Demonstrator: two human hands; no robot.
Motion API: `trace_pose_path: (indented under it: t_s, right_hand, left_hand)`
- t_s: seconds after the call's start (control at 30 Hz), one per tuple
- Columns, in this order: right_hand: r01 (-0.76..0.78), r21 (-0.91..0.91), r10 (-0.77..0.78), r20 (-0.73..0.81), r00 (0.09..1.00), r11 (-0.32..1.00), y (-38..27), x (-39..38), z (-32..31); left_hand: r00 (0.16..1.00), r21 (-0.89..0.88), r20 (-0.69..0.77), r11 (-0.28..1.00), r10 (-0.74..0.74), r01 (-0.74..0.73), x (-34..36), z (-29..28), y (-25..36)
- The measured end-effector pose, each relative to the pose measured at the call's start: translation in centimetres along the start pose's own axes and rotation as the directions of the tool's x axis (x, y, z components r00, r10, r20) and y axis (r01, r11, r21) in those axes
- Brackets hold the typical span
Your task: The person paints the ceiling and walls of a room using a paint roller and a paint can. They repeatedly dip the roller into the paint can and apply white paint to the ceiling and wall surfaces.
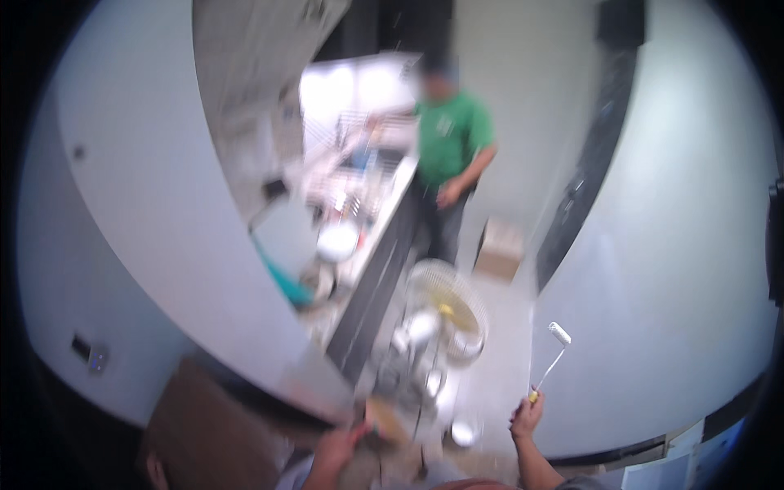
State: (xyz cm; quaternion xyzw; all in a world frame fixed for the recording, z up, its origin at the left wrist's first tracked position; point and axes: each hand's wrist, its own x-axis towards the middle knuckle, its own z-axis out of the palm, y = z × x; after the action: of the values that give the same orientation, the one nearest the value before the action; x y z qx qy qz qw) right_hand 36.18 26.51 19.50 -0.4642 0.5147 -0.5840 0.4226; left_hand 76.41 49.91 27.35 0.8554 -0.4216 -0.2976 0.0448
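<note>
My right hand (527, 414) is closed round the yellow-tipped handle of a small paint roller (560, 333). Its thin wire frame rises from my fist, and the white sleeve is held up near the grey-white wall panel (653, 351) on the right. Low in the middle, my left hand (336, 451) is closed, with a bit of red and green showing at the fingers. Motion blur hides what that is. Just beyond it is a tan, flat-looking piece (387, 420); I cannot tell whether it is held.
A standing fan (447, 310) is on the floor ahead, with a white bowl-like container (465, 431) nearer me. Farther off stands a person in a green shirt (449, 135) beside a cluttered counter (371, 278). A cardboard box (500, 248) sits against the wall. Another pale wall (155, 188) is at left.
</note>
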Motion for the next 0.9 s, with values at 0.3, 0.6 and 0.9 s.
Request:
trace_pose_path:
  t_s: [0.3,0.6,0.9]
  right_hand:
    - [0.873,-0.145,-0.879,0.042,0.475,0.465,-44.6,12.1,-0.9]
    - [0.768,-0.615,-0.978,0.197,-0.067,-0.176,-78.3,5.9,5.4]
    - [0.771,-0.561,-0.951,0.122,-0.284,-0.302,-90.9,-0.4,22.1]
  left_hand:
    - [0.993,0.269,0.096,0.962,-0.072,0.044,-13.2,-8.7,-2.3]
    - [0.986,0.324,0.139,0.945,-0.090,0.041,-19.5,-6.0,-10.8]
    - [0.710,-0.065,-0.417,0.798,-0.568,0.600,-34.3,-5.4,-4.7]
